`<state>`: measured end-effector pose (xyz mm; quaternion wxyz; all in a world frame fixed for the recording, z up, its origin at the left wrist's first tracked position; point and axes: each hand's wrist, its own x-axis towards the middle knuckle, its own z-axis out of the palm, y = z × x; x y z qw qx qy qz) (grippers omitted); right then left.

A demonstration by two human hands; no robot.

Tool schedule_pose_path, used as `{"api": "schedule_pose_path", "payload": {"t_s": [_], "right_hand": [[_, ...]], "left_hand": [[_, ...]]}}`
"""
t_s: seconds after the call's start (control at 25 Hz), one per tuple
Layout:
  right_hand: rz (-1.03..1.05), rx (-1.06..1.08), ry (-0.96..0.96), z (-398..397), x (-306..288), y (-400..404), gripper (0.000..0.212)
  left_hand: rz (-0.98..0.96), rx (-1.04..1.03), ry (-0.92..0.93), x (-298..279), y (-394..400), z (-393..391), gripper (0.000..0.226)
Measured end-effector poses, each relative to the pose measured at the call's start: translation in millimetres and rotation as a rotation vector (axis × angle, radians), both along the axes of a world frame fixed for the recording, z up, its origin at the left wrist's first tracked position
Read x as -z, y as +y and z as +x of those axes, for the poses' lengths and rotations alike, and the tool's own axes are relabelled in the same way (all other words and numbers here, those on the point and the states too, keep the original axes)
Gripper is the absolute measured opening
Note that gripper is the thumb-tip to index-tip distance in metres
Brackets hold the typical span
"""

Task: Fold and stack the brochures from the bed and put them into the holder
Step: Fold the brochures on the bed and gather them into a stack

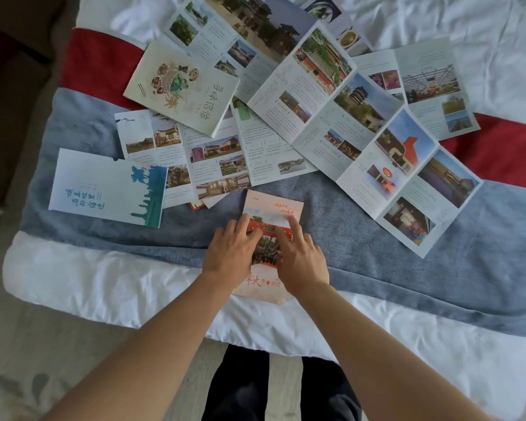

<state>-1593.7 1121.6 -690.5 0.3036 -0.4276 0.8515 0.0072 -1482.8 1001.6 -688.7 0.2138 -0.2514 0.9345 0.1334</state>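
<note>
Pink-and-red, a folded brochure (272,238) lies near the front edge of the bed (73,281), straddling the line where a grey-blue runner (438,268) meets the white duvet. A person standing at the foot of the bed presses it flat with both hands: the left hand (233,253) rests on its left side with fingers straight, and the right hand (301,258) lies on its right side, forefinger stretched toward the top corner. Neither hand grasps anything; both lie flat on the cover.

Toward the left edge of the runner sits a folded blue-and-white brochure (107,188), and farther back a folded pale green booklet (182,88) with food drawings overlaps a red stripe (94,68) of bedding. Several unfolded brochures (362,123), printed with photographs of buildings and gardens, fan across the middle and right of the bed, overlapping one another. No holder can be seen from this angle.
</note>
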Motion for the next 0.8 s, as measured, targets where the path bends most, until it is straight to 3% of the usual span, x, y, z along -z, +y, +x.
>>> {"api": "schedule_pose_path", "payload": {"t_s": [0.24, 0.44, 0.6, 0.8], "right_hand": [[0.038, -0.029, 0.071, -1.4, 5.2, -5.2, 0.061], [-0.046, -0.088, 0.14, -0.8, -0.4, 1.7, 0.048], [0.004, -0.129, 0.045, -9.3, 0.4, 2.1, 0.049], [0.024, -0.156, -0.109, -36.6, -15.0, -5.7, 0.046]], "left_hand": [[-0.053, 0.017, -0.025, 5.7, 1.1, -4.9, 0.058], [-0.038, 0.092, 0.033, -1.3, 4.7, -9.6, 0.054], [-0.03, 0.057, 0.002, -1.4, 6.5, -12.1, 0.048], [-0.037, 0.09, -0.078, -17.2, 0.1, -52.4, 0.023]]}}
